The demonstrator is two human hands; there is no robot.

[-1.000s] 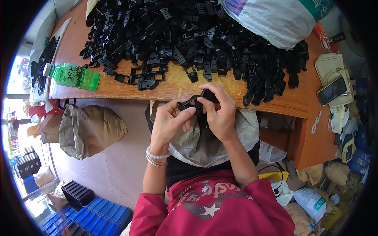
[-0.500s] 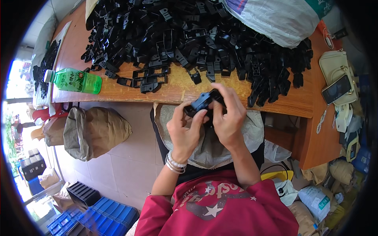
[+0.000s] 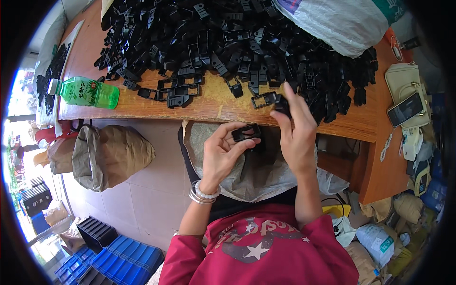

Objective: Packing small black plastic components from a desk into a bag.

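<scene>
My left hand (image 3: 219,154) holds a small black plastic frame (image 3: 247,133) with a rectangular opening, pinched between thumb and fingers above my lap. Farther right, at the table's front edge, my right hand (image 3: 299,130) has its thumb and fingers closed about a dark black plastic part (image 3: 282,105). Just left of that part is an open black frame (image 3: 264,99); whether the two are joined I cannot tell. Beyond both hands, a large heap of similar black plastic parts (image 3: 204,45) covers much of the wooden table (image 3: 218,110).
A green drink bottle (image 3: 90,93) lies on its side at the table's left. A white woven sack (image 3: 337,23) rests over the heap. To the right are a phone (image 3: 405,108) and a cream handbag (image 3: 403,76). A fabric-lined sack (image 3: 202,142) opens before my lap; blue crates (image 3: 126,259) stand lower left.
My hands were together on a black part with a bluish sheen. They have parted: the right has moved right with a black part, while the left keeps a black frame.
</scene>
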